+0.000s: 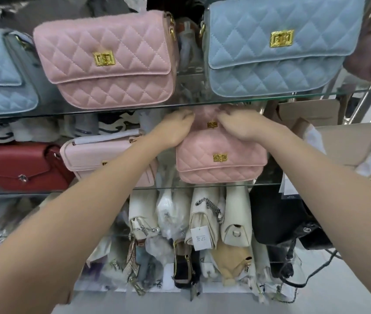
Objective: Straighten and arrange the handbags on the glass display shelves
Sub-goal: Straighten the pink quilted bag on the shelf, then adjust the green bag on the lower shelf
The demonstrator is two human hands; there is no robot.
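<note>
On the middle glass shelf [202, 188] stand two pink quilted handbags with gold clasps, one behind the other. The front one [220, 162] sits upright at the shelf's edge. My left hand [175, 130] and my right hand [240, 125] both grip the top of the rear pink bag [204, 120], fingers curled over it, just under the upper shelf. Most of that rear bag is hidden by my hands and the front bag.
The upper glass shelf [180, 106] carries a pink quilted bag [109, 60], a blue quilted bag [277, 44] and another blue one [1, 73]. A pale pink bag [103, 155] and a red bag [21, 166] stand left of my hands. Cardboard boxes [338, 141] sit right. Wrapped bags crowd the lower shelves.
</note>
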